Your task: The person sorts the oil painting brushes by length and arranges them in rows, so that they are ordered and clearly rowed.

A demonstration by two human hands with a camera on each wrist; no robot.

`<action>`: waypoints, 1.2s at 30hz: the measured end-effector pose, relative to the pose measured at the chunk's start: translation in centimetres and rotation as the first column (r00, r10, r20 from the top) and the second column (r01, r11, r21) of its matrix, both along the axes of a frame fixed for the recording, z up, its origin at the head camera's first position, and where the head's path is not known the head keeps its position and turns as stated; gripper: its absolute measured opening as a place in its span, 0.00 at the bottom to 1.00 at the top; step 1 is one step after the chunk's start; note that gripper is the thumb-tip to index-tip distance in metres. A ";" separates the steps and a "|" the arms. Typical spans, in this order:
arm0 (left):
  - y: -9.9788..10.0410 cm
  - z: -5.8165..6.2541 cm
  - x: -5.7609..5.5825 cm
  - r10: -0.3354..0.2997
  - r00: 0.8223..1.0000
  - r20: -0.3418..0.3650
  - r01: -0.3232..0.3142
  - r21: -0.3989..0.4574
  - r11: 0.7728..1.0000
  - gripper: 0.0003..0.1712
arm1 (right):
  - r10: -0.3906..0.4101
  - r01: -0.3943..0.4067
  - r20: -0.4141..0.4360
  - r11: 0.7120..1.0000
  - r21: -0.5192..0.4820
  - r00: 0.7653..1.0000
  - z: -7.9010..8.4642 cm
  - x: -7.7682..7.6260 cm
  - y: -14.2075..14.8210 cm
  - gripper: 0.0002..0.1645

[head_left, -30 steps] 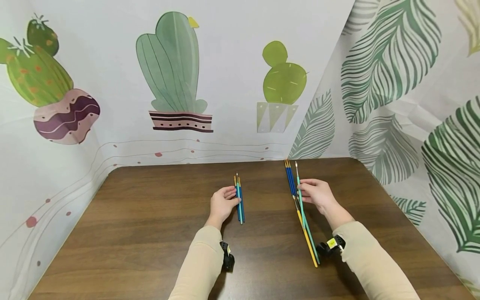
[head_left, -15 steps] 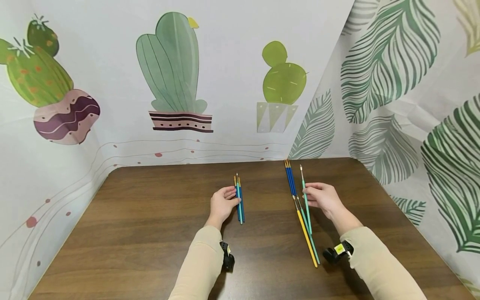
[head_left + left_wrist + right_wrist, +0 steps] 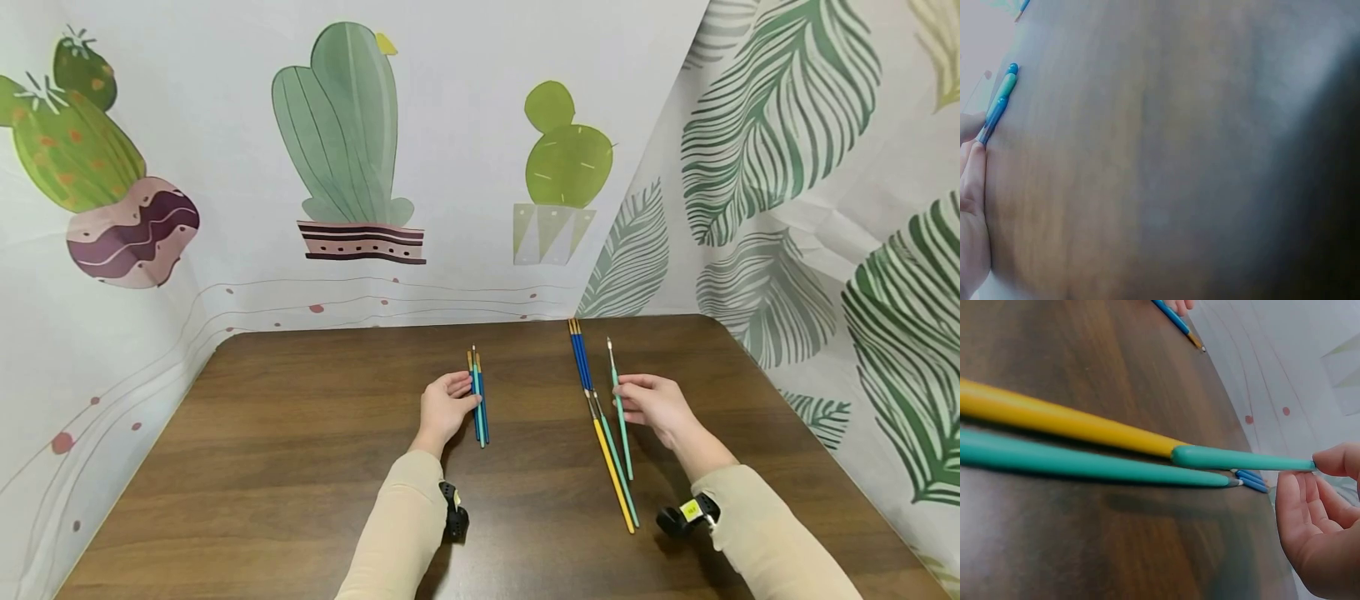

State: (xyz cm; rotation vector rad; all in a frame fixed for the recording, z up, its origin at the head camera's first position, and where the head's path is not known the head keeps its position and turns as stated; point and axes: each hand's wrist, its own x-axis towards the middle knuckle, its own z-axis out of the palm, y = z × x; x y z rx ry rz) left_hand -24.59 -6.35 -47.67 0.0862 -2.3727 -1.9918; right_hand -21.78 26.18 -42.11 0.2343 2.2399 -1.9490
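My left hand (image 3: 442, 410) pinches a small bundle of paintbrushes (image 3: 482, 423), teal and blue, between thumb and fingers, bristles facing the wall. In the left wrist view, the blue and teal handle ends (image 3: 1005, 90) stick out past the fingertips. My right hand (image 3: 660, 410) pinches a teal paintbrush (image 3: 624, 437), bristles toward the wall. The right wrist view shows its handle (image 3: 1229, 458) raised above the table. Just left of it lie a yellow paintbrush (image 3: 613, 471) and a second green-teal paintbrush (image 3: 621, 475), close together with their bristle ends meeting.
Several blue paintbrushes (image 3: 581, 362) lie side by side at the table's back edge, beyond the yellow one. The brown wooden table (image 3: 262, 450) meets a printed cloth (image 3: 457, 183) with cacti and leaves at the back and sides. Each wrist carries a small black camera (image 3: 455, 515).
My right hand has moved right and slightly toward me with the teal paintbrush, off the yellow and green-teal ones it crossed before. My left hand has stayed in place.
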 end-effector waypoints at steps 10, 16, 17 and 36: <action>0.1 -0.2 -0.2 -0.003 1.000 0.002 0.003 -0.002 1.000 0.25 | 0.018 -0.019 0.027 1.000 0.024 0.999 -1.0 1.2 0.5 0.30; 0.1 0.0 -0.1 -0.003 1.000 -0.006 0.003 -0.004 1.000 0.25 | 0.024 -0.026 0.038 0.997 0.066 0.999 -1.5 1.9 0.6 0.30; 0.1 0.0 -0.1 -0.003 1.000 -0.005 0.003 -0.002 1.000 0.25 | 0.023 -0.026 0.039 0.997 0.079 0.999 -1.6 2.0 0.6 0.30; 0.1 0.2 0.1 0.006 1.000 0.001 -0.006 -0.008 1.000 0.25 | 0.020 -0.026 0.026 0.962 0.271 0.999 -2.6 3.4 0.2 0.25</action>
